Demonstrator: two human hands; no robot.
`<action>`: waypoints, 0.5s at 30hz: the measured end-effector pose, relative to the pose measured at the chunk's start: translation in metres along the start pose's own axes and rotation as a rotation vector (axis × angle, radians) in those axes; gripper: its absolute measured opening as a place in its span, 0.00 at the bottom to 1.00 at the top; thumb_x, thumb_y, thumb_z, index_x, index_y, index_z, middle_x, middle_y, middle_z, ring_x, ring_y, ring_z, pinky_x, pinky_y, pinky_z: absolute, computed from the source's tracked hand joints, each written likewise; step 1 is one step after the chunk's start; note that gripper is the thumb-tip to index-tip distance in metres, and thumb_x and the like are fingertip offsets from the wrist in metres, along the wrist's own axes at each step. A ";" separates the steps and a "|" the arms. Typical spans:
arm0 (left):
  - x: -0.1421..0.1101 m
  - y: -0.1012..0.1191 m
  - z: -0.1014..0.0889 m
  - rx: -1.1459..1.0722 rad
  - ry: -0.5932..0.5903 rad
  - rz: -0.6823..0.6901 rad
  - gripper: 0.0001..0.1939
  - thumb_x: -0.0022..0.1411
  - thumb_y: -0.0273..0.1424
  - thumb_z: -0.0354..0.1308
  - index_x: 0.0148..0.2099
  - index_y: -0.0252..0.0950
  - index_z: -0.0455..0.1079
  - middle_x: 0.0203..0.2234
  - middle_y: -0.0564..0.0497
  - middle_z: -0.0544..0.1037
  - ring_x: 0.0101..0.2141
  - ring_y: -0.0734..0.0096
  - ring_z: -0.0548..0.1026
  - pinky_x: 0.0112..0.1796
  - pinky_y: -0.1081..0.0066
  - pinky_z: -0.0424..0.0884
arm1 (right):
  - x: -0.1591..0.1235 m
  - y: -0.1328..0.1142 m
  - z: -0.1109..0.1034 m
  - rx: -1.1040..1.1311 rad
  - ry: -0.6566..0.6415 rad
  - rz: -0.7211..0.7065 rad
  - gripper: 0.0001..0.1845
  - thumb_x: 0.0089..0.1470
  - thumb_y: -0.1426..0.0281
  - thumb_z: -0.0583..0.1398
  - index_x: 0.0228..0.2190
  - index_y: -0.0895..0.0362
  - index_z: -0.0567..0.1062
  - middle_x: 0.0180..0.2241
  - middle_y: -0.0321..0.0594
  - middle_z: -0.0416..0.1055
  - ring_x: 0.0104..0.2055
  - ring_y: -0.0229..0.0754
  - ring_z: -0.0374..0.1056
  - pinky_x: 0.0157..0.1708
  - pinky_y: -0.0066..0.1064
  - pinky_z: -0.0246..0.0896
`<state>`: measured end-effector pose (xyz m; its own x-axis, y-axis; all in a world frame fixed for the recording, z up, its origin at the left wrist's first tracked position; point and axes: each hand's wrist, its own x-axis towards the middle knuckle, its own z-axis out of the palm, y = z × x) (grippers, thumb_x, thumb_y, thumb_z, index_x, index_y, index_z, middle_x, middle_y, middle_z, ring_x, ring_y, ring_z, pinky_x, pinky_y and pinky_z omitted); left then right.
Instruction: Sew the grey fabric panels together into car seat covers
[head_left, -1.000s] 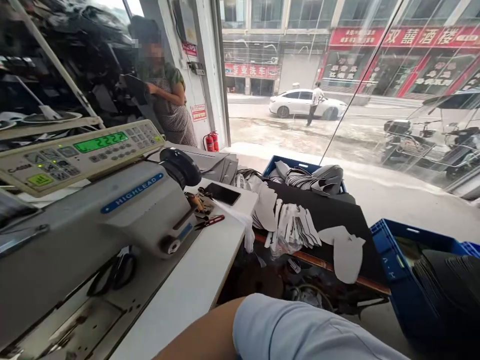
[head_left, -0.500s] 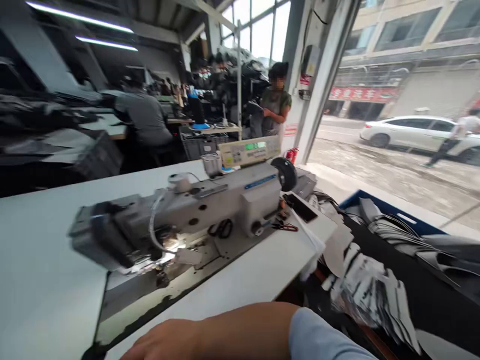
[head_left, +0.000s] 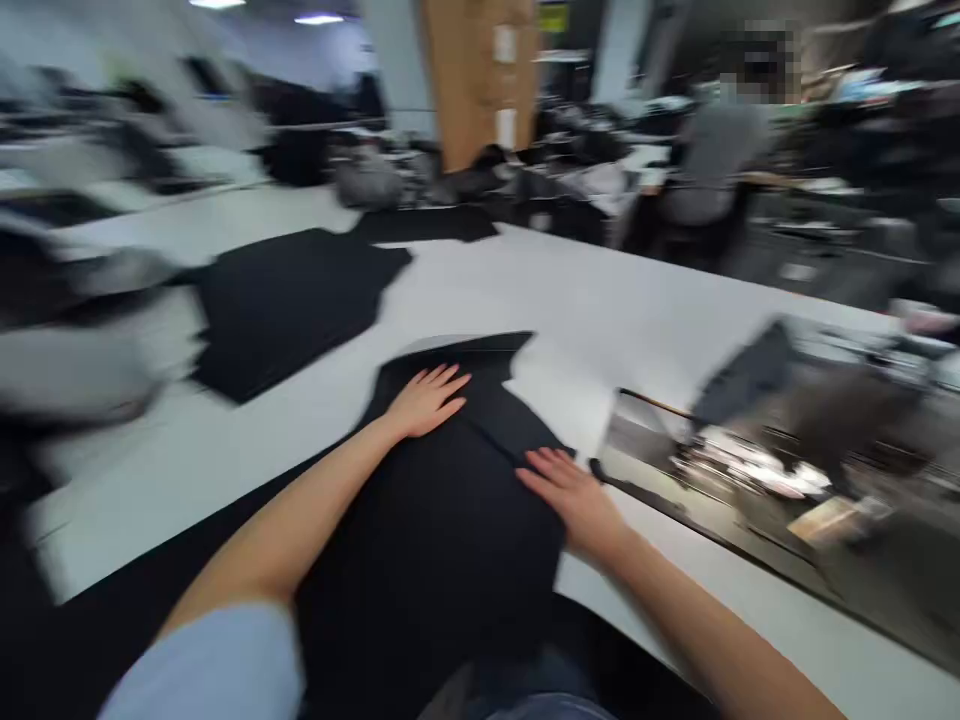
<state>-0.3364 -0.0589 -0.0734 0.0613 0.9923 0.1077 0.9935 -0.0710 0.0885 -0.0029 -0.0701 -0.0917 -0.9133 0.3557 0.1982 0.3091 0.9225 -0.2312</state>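
Observation:
A black fabric piece [head_left: 442,530] lies over the front of the white table and hangs toward my lap. On its upper left part my left hand [head_left: 426,402] rests flat, fingers spread. My right hand [head_left: 570,492] lies on the fabric's right edge, also with its fingers stretched out. A seam or fold line runs across the cloth between the two hands. Neither hand grips anything. To the right of my right hand stands the sewing machine [head_left: 840,440], blurred, with a bright light at its needle area.
Another stack of black fabric [head_left: 300,300] lies on the white table [head_left: 600,290] to the left. Dark cloth is heaped beyond the far edge. A seated person in grey [head_left: 712,150] is at the back right. A blurred grey bundle [head_left: 75,370] sits at the far left.
My view has swung left from the doorway and machine to the table with the black fabric. Both hands now show on the cloth; half a second ago only one arm was visible.

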 end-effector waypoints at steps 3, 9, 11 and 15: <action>-0.036 -0.075 -0.020 -0.012 0.044 -0.172 0.19 0.67 0.32 0.51 0.58 0.39 0.71 0.60 0.45 0.70 0.60 0.58 0.67 0.60 0.56 0.62 | 0.001 0.013 0.018 -0.045 0.146 -0.037 0.35 0.59 0.76 0.52 0.67 0.53 0.57 0.65 0.46 0.60 0.66 0.51 0.57 0.63 0.49 0.60; -0.093 -0.190 -0.063 0.060 0.483 -0.888 0.21 0.68 0.27 0.47 0.62 0.32 0.64 0.66 0.37 0.58 0.65 0.53 0.57 0.62 0.53 0.53 | -0.001 0.018 0.022 -0.047 0.120 -0.003 0.41 0.58 0.78 0.47 0.70 0.47 0.44 0.68 0.42 0.53 0.68 0.56 0.53 0.63 0.59 0.57; -0.126 -0.217 -0.077 -0.022 0.701 -1.329 0.24 0.68 0.30 0.50 0.64 0.33 0.59 0.67 0.35 0.54 0.65 0.50 0.55 0.61 0.52 0.54 | -0.002 0.023 0.024 -0.058 0.101 -0.025 0.42 0.56 0.77 0.48 0.70 0.48 0.44 0.69 0.43 0.51 0.67 0.60 0.55 0.59 0.61 0.61; -0.183 -0.257 -0.093 -0.205 0.785 -1.793 0.32 0.68 0.40 0.51 0.64 0.23 0.51 0.61 0.21 0.57 0.62 0.39 0.60 0.55 0.45 0.60 | 0.000 0.031 0.029 -0.075 0.092 -0.078 0.46 0.53 0.73 0.52 0.70 0.47 0.44 0.69 0.43 0.50 0.64 0.66 0.59 0.54 0.62 0.66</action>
<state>-0.6117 -0.2315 -0.0237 -0.9374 -0.3288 0.1143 -0.1743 0.7274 0.6637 -0.0006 -0.0456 -0.1265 -0.9083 0.2919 0.2997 0.2606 0.9552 -0.1404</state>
